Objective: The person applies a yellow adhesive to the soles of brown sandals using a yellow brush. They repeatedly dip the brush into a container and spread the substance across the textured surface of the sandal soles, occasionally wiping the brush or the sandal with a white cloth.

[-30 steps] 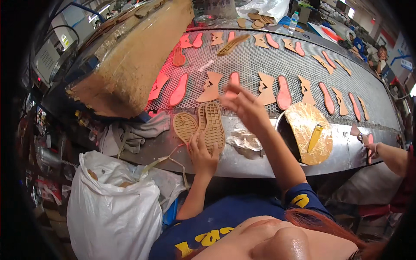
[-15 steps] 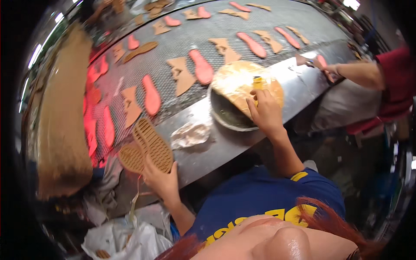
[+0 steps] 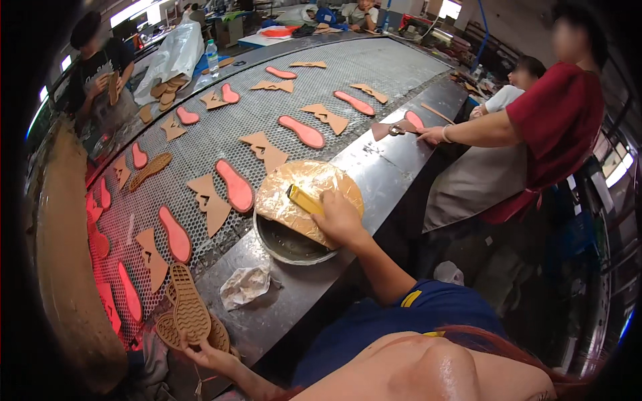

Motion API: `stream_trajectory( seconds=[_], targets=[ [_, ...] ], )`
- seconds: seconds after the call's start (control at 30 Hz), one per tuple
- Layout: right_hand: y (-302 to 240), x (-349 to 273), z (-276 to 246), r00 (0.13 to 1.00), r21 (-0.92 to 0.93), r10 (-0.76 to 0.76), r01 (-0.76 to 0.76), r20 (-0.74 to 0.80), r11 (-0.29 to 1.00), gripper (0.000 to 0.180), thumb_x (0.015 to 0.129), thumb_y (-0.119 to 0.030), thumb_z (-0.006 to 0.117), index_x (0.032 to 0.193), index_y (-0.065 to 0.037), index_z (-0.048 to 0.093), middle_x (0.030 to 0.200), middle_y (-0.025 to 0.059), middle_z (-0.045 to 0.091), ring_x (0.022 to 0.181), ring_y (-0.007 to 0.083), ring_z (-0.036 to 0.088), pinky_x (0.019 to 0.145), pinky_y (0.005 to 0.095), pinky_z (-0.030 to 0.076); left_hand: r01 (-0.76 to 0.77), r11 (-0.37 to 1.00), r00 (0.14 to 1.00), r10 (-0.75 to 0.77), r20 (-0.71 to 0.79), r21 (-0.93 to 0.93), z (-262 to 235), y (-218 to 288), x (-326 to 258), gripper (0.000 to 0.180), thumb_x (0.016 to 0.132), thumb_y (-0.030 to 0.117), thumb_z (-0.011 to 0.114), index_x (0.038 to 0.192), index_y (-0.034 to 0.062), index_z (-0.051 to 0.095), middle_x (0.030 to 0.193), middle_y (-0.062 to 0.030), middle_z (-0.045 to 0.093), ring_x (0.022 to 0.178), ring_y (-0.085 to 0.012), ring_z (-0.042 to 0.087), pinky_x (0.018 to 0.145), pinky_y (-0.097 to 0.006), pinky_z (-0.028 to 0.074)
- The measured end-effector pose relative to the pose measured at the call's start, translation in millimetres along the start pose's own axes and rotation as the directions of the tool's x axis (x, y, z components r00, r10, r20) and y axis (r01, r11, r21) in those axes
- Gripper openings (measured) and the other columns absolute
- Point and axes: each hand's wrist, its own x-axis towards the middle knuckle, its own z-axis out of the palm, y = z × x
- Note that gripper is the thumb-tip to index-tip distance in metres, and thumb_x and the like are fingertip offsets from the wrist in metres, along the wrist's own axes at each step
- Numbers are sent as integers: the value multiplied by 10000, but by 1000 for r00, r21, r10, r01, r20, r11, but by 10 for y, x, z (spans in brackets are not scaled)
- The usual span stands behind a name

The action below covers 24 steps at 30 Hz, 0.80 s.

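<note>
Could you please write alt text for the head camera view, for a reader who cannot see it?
The person's right hand grips a yellow-handled brush over a film-covered round bowl, while the left hand holds tan shoe soles. Pink insoles lie on a mesh conveyor.

A yellow brush (image 3: 304, 199) lies tilted on the foil-covered bowl (image 3: 281, 244) at the table's edge. Two tan ridged shoe soles (image 3: 189, 313) stand stacked, tread up, lower left.
</note>
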Motion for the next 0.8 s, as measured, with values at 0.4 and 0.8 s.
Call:
stream_trajectory(
  seconds=[0.4, 0.8],
  targets=[
    [102, 26, -7, 941, 370, -239, 316, -238, 874, 176, 746, -143, 695, 792, 2, 605, 791, 150, 569, 684, 294, 571, 629, 371, 471, -670, 676, 716, 697, 26, 307, 149, 501, -186, 241, 908, 3, 522, 1114, -38, 403, 1049, -176, 542, 916, -255, 583, 815, -332, 511],
    [-58, -192, 279, 804, 303, -447, 572, -393, 762, 94, 739, -53, 715, 791, -40, 637, 681, 65, 529, 540, 166, 527, 488, 282, 418, -175, 945, 923, 60, 381, 275, 550, -66, -272, 214, 892, -1, 528, 1099, -51, 547, 989, -74, 614, 889, -124, 590, 783, -255, 465]
  ],
)
